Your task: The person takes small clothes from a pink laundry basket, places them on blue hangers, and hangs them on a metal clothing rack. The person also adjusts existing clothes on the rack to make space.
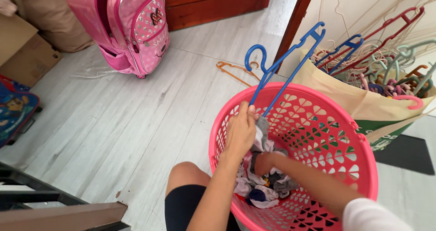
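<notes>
Two hands in pink basket [363, 140], L hand [240, 131] gripping blue hanger [284, 63], R hand [262, 164] in laundry [268, 188]

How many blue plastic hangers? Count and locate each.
2. One blue hanger is in the left hand over the pink plastic basket; another hanger sticks from the beige bag, where more may hide.

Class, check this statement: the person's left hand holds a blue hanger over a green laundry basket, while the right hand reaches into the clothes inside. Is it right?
Not quite. The basket is pink, not green, as the head view shows. The rest stands: the left hand holds the blue hanger over it, and the right hand reaches into the clothes inside.
</notes>
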